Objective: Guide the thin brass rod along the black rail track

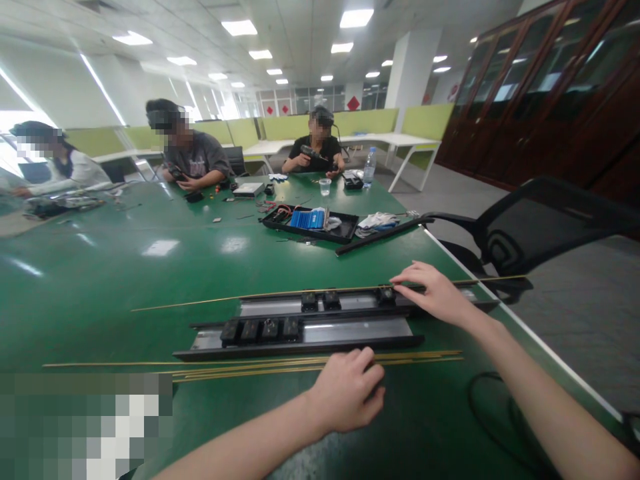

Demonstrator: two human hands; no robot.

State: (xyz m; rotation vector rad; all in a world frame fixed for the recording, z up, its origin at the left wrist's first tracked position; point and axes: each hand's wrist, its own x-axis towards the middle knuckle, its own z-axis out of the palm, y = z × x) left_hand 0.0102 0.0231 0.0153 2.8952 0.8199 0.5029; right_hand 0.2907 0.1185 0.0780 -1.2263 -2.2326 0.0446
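Observation:
My right hand [430, 290] is closed, its thumb and fingertips pinching a long thin brass-coloured rod [200, 303] at the right black block [386, 295]. The rod runs along the far edge of a rail with black sides and a grey channel [270, 307]; two more black blocks [320, 301] sit in it. A nearer rail [357, 330] carries several black blocks [270, 329] at its left. My left hand [350, 390] rests over several loose brass-coloured rods [250, 371] on the table. Its fingers are curled, and what they hold, if anything, is hidden.
Farther along the green table [100, 273] lie a black tray [345, 230] with a blue item [307, 219], gloves [377, 223] and a black bar [370, 240]. Three people sit across; one holds a power tool [313, 153]. A chair [545, 213] stands right, a cable [475, 407] nearby.

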